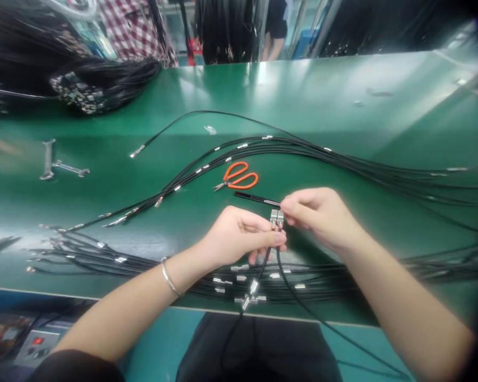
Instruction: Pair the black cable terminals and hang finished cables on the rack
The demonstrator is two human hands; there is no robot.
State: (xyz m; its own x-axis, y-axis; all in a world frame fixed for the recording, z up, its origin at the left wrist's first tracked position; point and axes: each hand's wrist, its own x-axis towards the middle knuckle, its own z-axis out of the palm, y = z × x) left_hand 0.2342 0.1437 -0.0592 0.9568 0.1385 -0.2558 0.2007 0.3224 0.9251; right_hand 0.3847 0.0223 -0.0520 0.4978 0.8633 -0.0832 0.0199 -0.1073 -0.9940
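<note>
My left hand (249, 233) is closed in a pinch around two black cables (279, 254), just below their ends. On those ends two small metal connectors (277, 218) stand side by side, with coloured wires at their bases. My right hand (314, 215) is closed too, its fingertips beside the right connector. Right at those fingertips ends a slim black tool (255, 198) with a silvery strip; whether it is gripped or lies behind them I cannot tell. Orange-handled scissors (239, 178) rest on the green table (175, 212) beyond my hands.
A bundle of labelled black cables (263, 146) curves across the table, and another bundle (143, 265) runs under my forearms. Two wrenches (50, 162) lie at the left. Piled cables (115, 82) fill the back left; a person in a checked shirt (131, 26) is behind the table.
</note>
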